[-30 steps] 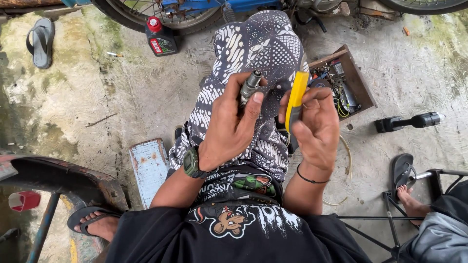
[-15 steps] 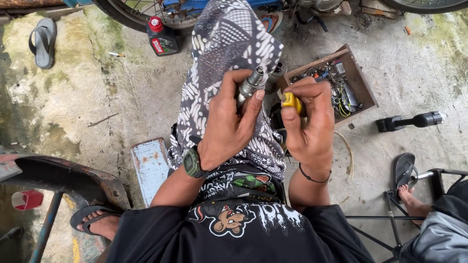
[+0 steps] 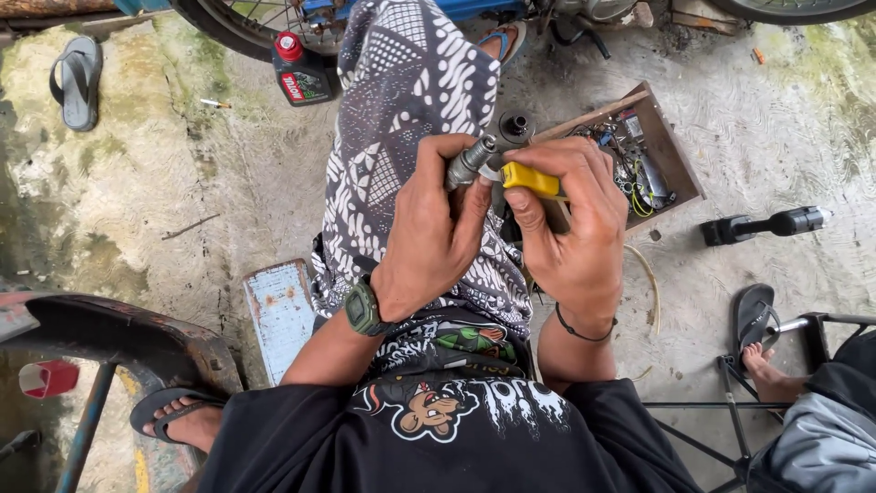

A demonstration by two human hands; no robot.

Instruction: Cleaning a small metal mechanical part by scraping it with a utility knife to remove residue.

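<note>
- A dark oil bottle (image 3: pixel 301 73) with a red cap and a red-and-white label stands on the concrete floor (image 3: pixel 164 183) at the far left, just beside a wheel.
- A pale blue, rusted flat metal plate (image 3: pixel 281 315) lies on the floor near the person's left knee.
- A wooden tray (image 3: pixel 680 155) of small parts and wires sits at far right; a black tool (image 3: pixel 766 224) lies on the floor right of it.
- A red cup (image 3: pixel 47 377) shows at the near left edge, partly behind a dark curved metal part.
- The left hand (image 3: pixel 429 237) is closed around a small grey metal plug-like part (image 3: pixel 470 162), its tip sticking out above the fingers.
- The right hand (image 3: pixel 575 228) pinches a yellow-handled tool (image 3: pixel 529 180) between thumb and fingers, its end touching the part.
- Both hands are held close together over the patterned cloth (image 3: pixel 401 110) on the lap, in the middle of the scene.
- The tool's working tip is hidden between the hands; its kind cannot be made out.
- The wheel is cut off by the top edge; another person's sandalled foot (image 3: pixel 762 351) shows at near right.
</note>
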